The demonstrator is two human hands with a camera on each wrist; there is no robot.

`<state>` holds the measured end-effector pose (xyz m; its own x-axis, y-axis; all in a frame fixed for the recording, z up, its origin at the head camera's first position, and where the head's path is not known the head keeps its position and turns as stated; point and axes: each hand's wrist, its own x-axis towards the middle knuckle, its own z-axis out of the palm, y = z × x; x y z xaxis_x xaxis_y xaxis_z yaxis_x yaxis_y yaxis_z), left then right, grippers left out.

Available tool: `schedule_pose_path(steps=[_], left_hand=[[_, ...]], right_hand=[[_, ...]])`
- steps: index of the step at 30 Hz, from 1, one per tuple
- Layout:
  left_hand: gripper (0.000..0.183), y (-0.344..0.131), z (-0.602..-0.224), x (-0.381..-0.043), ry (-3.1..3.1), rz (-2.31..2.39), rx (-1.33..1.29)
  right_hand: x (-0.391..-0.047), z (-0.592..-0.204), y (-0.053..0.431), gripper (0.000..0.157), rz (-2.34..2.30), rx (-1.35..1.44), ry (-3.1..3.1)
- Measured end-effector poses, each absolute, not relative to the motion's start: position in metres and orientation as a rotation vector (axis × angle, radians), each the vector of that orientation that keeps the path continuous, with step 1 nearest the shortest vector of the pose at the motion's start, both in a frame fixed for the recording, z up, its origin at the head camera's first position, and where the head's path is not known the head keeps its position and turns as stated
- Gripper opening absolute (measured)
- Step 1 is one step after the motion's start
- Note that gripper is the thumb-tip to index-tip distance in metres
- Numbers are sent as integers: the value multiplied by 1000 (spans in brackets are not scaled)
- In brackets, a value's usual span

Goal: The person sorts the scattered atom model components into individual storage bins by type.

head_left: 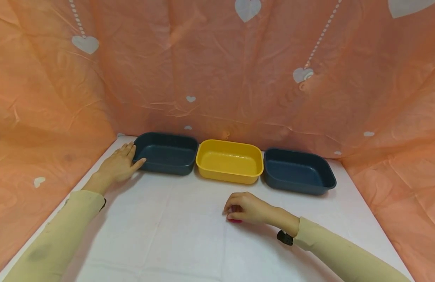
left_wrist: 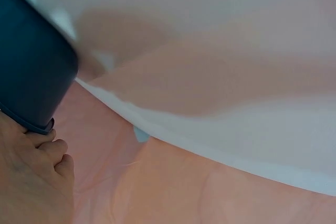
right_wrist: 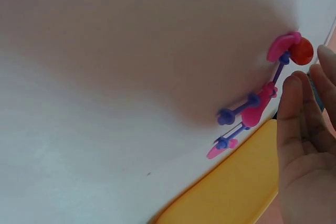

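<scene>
My left hand [head_left: 118, 164] rests at the left end of a dark blue tray [head_left: 164, 172], fingers on its rim and thumb along its near side. In the left wrist view, fingertips of that hand [left_wrist: 31, 166] lie at the tray's lip [left_wrist: 31, 127]. My right hand [head_left: 249, 207] arches low over the white cloth, around a small plastic toy [head_left: 234, 221] mostly hidden from the head. The right wrist view shows this jointed toy [right_wrist: 256, 109] with pink parts, purple rods and a red ball [right_wrist: 301, 51]; fingertips of the right hand [right_wrist: 310, 124] are right beside it.
A yellow tray [head_left: 229, 176] stands in the middle of the back row, a second dark blue tray [head_left: 295, 184] to its right. An orange curtain [head_left: 217, 78] with white hearts encloses the white-covered table [head_left: 175, 235] at the back and sides.
</scene>
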<state>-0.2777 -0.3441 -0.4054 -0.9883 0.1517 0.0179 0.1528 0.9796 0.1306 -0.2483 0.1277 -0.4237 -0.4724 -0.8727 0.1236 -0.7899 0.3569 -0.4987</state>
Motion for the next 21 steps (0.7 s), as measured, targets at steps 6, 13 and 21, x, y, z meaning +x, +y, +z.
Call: schedule_pose_path(steps=[6, 13, 21], left_hand=[[89, -343, -406, -277, -3115, -205, -237], [90, -344, -404, -276, -3115, -208, -235], [91, -344, -405, -277, -3106, -215, -238]], right_hand=[[-246, -424, 130, 13, -754, -1507, 2437], [-246, -427, 132, 12, -705, -1509, 2434], [-246, -428, 132, 12, -680, -1511, 2447]])
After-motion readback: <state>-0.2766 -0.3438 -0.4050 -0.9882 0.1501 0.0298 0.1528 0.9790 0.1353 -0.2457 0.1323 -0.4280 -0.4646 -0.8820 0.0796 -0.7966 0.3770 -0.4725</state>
